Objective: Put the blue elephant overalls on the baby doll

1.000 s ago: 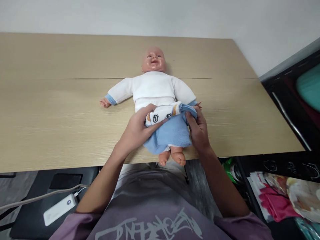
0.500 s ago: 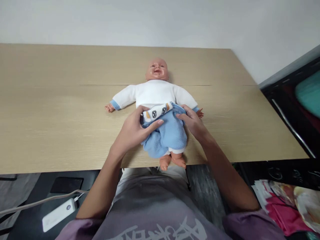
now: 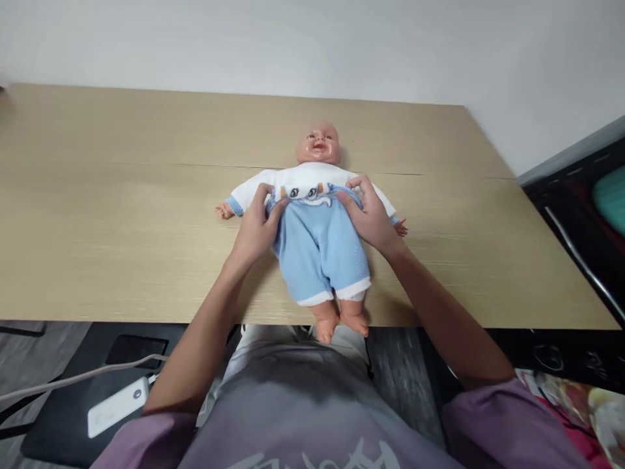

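A baby doll (image 3: 318, 144) lies face up on the table, its feet reaching the near edge. It wears a white top (image 3: 310, 173) with blue cuffs. Blue overalls (image 3: 322, 244) with white leg hems cover its legs and waist; a printed white band with eyes shows across their upper part. My left hand (image 3: 258, 225) pinches the overalls' upper edge on the left side. On the right, the same edge is gripped between thumb and fingers of my right hand (image 3: 368, 215).
The wooden table (image 3: 122, 228) meets a white wall at the back. Below its near edge, a black seat (image 3: 63, 404) bears a phone (image 3: 137, 350) and a cabled white power bank (image 3: 117, 407). A black open case or bag (image 3: 581, 241) stands at the right.
Both hands have drawn the overalls up toward the doll's chest. The bunched blue cloth now lies smoother along the legs, and more of the feet shows.
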Action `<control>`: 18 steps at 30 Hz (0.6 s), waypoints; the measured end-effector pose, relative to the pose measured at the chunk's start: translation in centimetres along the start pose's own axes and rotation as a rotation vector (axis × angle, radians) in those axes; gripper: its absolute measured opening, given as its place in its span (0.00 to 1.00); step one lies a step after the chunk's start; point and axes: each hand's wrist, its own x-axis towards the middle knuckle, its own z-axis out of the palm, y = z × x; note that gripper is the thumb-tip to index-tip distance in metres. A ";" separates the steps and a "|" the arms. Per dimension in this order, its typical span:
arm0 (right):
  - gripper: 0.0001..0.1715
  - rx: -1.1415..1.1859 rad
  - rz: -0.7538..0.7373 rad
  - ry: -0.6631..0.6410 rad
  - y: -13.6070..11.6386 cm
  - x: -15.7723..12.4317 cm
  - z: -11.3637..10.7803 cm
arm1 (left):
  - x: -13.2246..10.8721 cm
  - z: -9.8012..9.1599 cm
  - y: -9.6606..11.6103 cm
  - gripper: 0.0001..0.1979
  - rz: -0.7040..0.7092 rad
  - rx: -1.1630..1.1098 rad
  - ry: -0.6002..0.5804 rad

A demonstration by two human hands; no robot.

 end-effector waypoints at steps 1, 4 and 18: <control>0.23 0.018 0.014 0.021 0.3 0.4 0.1 | 1.0 0.1 -0.1 0.09 0.022 0.004 -0.030; 0.25 0.036 0.086 -0.031 0.4 1.1 -0.1 | 3.2 -0.4 0.0 0.15 0.066 -0.009 -0.187; 0.22 0.041 -0.039 -0.036 -0.5 3.1 0.9 | 8.4 -1.5 -1.2 0.29 -0.079 -0.095 -0.673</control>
